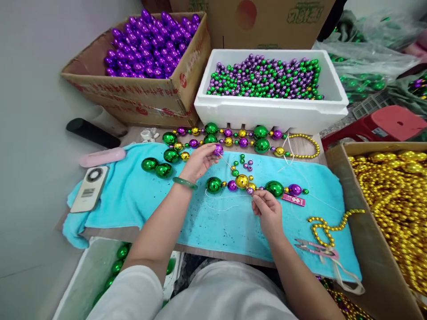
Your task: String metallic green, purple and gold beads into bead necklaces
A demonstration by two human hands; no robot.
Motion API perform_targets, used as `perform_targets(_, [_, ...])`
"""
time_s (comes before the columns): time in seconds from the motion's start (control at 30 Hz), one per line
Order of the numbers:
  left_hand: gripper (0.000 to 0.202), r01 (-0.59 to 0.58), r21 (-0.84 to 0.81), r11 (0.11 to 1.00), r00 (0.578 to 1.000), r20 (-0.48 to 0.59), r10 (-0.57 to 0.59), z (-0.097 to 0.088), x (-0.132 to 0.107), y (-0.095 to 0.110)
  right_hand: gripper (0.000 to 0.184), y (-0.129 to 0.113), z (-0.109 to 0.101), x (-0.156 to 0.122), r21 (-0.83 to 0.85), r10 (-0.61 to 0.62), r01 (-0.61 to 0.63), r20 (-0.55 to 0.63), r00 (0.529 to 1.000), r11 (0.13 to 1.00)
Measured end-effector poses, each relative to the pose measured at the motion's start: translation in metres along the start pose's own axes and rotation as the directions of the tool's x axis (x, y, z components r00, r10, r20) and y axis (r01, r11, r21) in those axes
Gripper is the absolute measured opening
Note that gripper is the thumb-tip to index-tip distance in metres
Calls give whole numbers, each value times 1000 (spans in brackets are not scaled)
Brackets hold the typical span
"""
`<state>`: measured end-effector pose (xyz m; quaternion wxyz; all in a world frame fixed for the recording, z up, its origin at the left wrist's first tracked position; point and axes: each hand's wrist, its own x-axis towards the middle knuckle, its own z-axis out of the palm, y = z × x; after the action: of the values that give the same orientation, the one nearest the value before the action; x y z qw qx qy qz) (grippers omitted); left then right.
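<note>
My left hand [200, 161], with a green bangle on its wrist, pinches a purple bead [218, 150] above the turquoise towel [213, 218]. A thin needle or thread runs from that bead down toward the bead strand [253, 184]. This strand of green, purple and gold balls lies across the towel and ends in a pink tag [293, 200]. My right hand [267, 211] is closed just below the strand's middle, pinching the thread near a small purple bead. Loose small beads [245, 163] lie between my hands.
Finished strands [233, 138] lie along the towel's far edge. Behind stand a white foam box of green and purple beads [270, 113] and a cardboard box of purple balls [150, 44]. A box of gold beads [393, 200] sits at right. Snips [316, 249], a phone [89, 189].
</note>
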<state>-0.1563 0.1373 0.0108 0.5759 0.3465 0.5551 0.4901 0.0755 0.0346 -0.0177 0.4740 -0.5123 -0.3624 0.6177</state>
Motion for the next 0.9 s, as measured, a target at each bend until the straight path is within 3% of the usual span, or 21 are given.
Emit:
perform_targets(0.07, [22,91,-260,961,996,41,-83,-6,-10,4,22,0,1,1,-28,-8,8,3,1000,1000])
perform_targets(0.17, [18,115,-381,918,993,53,-102,-12,-22,8,21,-2,3,2,-53,-19,20,11,1000,998])
perform_targets(0.57, [20,70,-440,895,997,51,-53,-22,-34,8,22,-4,10,-2,-95,-20,22,25,999,995])
perform_targets(0.9, [38,30,-364,931,991,133,20,-6,-54,0,23,1,11,0,-109,-38,42,40,998,993])
